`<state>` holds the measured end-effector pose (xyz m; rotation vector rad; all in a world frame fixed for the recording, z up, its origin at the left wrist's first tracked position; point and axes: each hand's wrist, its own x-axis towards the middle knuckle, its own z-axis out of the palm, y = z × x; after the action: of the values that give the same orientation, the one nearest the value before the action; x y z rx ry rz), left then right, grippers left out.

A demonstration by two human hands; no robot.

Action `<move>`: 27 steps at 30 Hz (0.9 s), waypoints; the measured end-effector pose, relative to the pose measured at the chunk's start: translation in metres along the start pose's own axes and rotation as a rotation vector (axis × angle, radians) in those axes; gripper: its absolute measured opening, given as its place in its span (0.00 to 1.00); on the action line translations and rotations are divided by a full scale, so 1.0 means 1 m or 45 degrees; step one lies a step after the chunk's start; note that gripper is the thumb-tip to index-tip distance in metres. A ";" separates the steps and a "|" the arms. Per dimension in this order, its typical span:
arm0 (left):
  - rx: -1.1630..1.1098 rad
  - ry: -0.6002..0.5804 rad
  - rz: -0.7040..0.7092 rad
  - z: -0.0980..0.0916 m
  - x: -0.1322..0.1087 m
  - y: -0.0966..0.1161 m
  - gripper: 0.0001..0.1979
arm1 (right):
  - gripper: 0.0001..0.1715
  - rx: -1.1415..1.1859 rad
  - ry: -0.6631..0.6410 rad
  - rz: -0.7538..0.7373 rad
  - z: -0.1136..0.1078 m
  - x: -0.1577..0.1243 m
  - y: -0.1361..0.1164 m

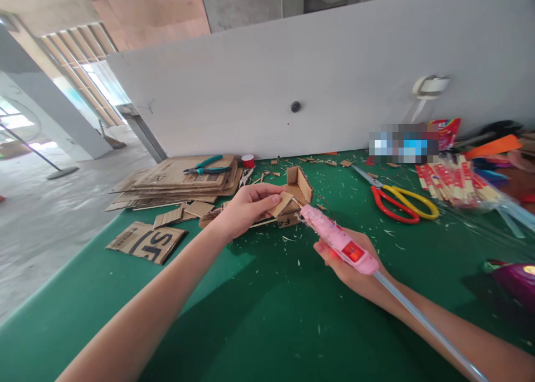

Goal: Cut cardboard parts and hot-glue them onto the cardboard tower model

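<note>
My left hand (pixel 253 206) pinches a small cardboard piece (pixel 281 205) between thumb and fingers. In my right hand (pixel 351 262) is a pink hot glue gun (pixel 334 238), with a long clear glue stick (pixel 426 318) running out of its back end. The gun's nozzle tip is at the right edge of the cardboard piece; whether it touches cannot be made out. Just behind the nozzle stands a small folded cardboard structure (pixel 301 186) with upright walls. Part of it is hidden by the held piece and the gun.
Stacked cardboard sheets (pixel 167 176) carry teal-handled pliers (pixel 209 166) at the left. A printed cardboard scrap (pixel 146 243) lies nearer. Scissors (pixel 397 201) with red and yellow handles lie right, before bagged sticks (pixel 455 181). A red spool (pixel 248 161) stands by the grey partition (pixel 251 92).
</note>
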<state>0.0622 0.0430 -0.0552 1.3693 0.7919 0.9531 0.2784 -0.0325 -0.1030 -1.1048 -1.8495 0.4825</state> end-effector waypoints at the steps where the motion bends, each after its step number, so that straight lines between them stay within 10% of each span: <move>1: 0.001 -0.002 0.005 0.000 0.000 0.000 0.15 | 0.18 -0.017 -0.011 -0.021 0.000 0.000 0.000; 27: -0.193 0.124 0.098 0.010 -0.002 0.007 0.11 | 0.08 0.121 0.070 -0.007 0.004 -0.007 0.012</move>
<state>0.0700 0.0366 -0.0474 1.2363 0.7281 1.1246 0.2824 -0.0316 -0.1165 -1.0394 -1.7631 0.5264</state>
